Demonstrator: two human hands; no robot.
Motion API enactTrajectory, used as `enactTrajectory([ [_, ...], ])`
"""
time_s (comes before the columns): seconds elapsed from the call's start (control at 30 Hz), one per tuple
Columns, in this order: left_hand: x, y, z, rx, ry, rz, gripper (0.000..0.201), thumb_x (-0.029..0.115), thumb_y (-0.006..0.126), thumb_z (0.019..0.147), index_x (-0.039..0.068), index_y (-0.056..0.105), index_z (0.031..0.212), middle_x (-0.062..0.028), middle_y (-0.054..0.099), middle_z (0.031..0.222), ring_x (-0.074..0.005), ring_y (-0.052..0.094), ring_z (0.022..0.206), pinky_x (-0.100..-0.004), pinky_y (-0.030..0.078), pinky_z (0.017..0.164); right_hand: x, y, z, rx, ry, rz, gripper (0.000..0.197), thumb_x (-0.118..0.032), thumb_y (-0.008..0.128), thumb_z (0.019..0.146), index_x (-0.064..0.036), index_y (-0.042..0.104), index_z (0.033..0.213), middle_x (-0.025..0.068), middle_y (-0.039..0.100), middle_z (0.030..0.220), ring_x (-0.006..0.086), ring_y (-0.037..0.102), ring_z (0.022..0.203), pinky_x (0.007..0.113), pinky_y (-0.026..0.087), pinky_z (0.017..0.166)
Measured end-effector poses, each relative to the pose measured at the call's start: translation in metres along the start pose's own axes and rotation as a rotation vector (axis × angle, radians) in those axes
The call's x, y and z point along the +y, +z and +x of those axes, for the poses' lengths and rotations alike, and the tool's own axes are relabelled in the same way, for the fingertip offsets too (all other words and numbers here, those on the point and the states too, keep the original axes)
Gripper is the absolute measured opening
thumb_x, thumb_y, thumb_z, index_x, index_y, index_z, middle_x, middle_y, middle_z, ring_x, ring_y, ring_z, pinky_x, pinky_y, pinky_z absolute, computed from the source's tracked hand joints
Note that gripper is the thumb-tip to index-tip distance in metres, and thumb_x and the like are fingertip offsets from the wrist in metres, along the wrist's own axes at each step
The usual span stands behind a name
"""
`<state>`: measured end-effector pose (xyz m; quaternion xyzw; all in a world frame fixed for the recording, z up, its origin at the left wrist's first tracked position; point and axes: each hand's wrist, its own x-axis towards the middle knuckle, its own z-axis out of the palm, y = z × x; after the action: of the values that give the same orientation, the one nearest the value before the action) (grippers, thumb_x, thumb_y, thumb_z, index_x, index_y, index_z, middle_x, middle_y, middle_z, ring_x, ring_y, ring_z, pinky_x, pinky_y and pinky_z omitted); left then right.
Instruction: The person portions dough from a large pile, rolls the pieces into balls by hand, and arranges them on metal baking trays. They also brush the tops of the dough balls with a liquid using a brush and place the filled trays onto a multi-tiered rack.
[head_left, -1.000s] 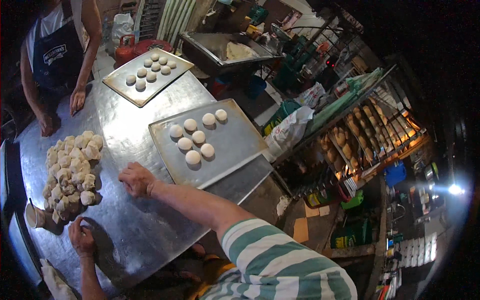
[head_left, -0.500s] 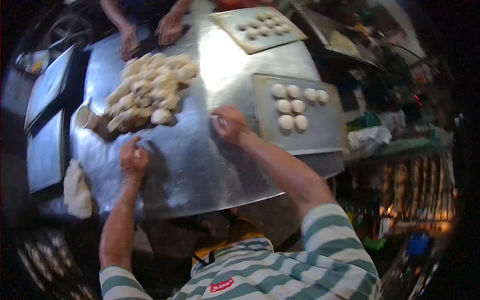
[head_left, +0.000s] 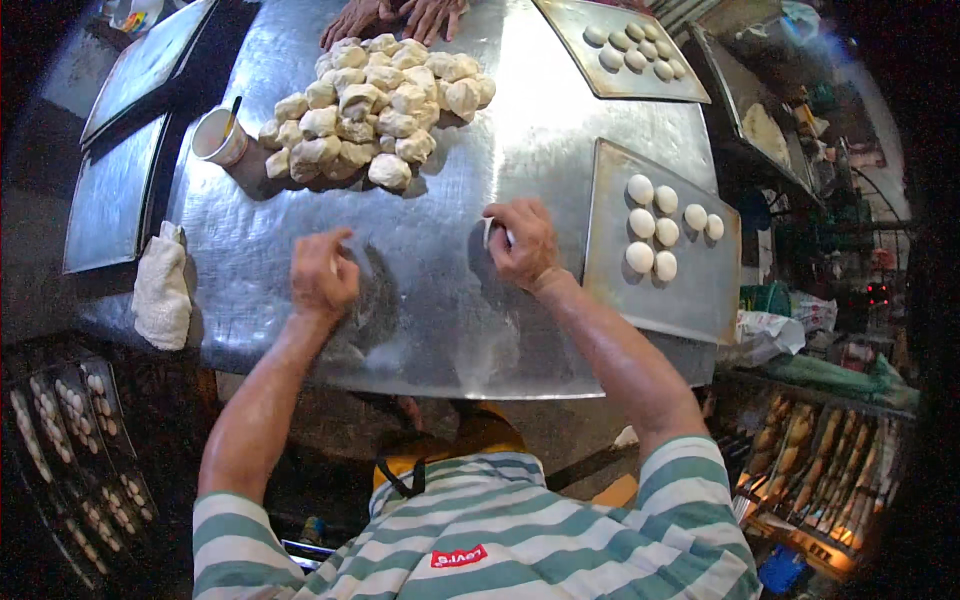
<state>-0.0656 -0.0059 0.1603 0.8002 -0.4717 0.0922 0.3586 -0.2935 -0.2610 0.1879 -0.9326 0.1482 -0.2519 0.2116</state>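
Both my hands work low over the metal tabletop, in front of a heap of dough pieces (head_left: 360, 105). My right hand (head_left: 527, 245) is closed over a dough ball, whose white edge shows beside the thumb and fingers. My left hand (head_left: 322, 275) is also curled, with a bit of pale dough showing between thumb and fingers; the rest is hidden by the hand. Right of my right hand lies a metal tray (head_left: 670, 300) with several smooth round dough balls (head_left: 640, 222) in loose rows.
Another person's hands (head_left: 395, 18) rest behind the heap. A white cup (head_left: 220, 138) with a stick stands left of it. A cloth (head_left: 162, 290) lies at the left edge, near dark trays (head_left: 115, 200). A second tray of dough balls (head_left: 640, 50) sits far right; a loaded rack (head_left: 815, 460) stands lower right.
The whole view has shifted, so the table and heap sit higher and further right. Both my hands stay curled on the tabletop. The other person's hands have come closer together.
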Motion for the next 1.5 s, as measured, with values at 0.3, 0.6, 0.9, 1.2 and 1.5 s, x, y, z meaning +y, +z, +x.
enactTrajectory([
  [0.3, -0.030, 0.003, 0.032, 0.016, -0.116, 0.253, 0.020, 0.016, 0.069, 0.083, 0.009, 0.069, 0.102, -0.0160, 0.066, 0.095, -0.0378, 0.063, 0.092, -0.0503, 0.052, 0.081, 0.065, -0.005, 0.040, 0.086, 0.007, -0.191, 0.020, -0.020, 0.070, 0.086, -0.0096, 0.068, 0.102, 0.0110, 0.068, 0.098, 0.0329, 0.062, 0.098, 0.044, 0.053, 0.087],
  [0.6, -0.026, -0.027, 0.026, -0.183, -0.433, 0.182, 0.038, 0.048, 0.067, 0.093, 0.013, 0.078, 0.103, -0.0200, 0.068, 0.118, -0.0391, 0.061, 0.113, -0.0509, 0.047, 0.100, 0.056, -0.020, 0.013, 0.005, -0.050, -0.010, 0.022, -0.020, 0.073, 0.090, -0.0095, 0.069, 0.108, 0.0118, 0.066, 0.117, 0.0353, 0.059, 0.111, 0.046, 0.049, 0.096],
  [0.9, -0.036, 0.007, 0.010, -0.210, -0.450, 0.450, 0.064, 0.055, 0.049, 0.103, 0.026, 0.041, 0.159, -0.0191, 0.021, 0.171, -0.0418, 0.014, 0.158, -0.0659, 0.011, 0.123, 0.075, -0.030, 0.062, -0.427, 0.670, 0.196, 0.027, -0.038, 0.058, 0.100, -0.0165, 0.073, 0.108, 0.0091, 0.068, 0.112, 0.0334, 0.060, 0.111, 0.046, 0.046, 0.094],
  [1.2, -0.022, 0.007, 0.017, -0.173, -0.366, 0.380, 0.063, 0.050, 0.050, 0.104, 0.022, 0.037, 0.159, -0.0180, 0.022, 0.170, -0.0386, 0.014, 0.159, -0.0707, 0.007, 0.122, 0.062, 0.000, 0.055, -0.119, 0.201, -0.484, 0.022, -0.034, 0.054, 0.103, -0.0165, 0.066, 0.111, 0.0089, 0.068, 0.110, 0.0325, 0.061, 0.105, 0.052, 0.044, 0.090],
  [1.5, -0.023, 0.013, 0.021, -0.149, -0.383, 0.349, 0.064, 0.050, 0.051, 0.104, 0.021, 0.037, 0.159, -0.0157, 0.020, 0.171, -0.0364, 0.012, 0.160, -0.0713, 0.004, 0.121, 0.077, 0.007, 0.065, 0.200, 0.095, -0.509, 0.029, -0.036, 0.058, 0.102, -0.0154, 0.062, 0.122, 0.0145, 0.067, 0.121, 0.0395, 0.060, 0.112, 0.057, 0.042, 0.095],
])
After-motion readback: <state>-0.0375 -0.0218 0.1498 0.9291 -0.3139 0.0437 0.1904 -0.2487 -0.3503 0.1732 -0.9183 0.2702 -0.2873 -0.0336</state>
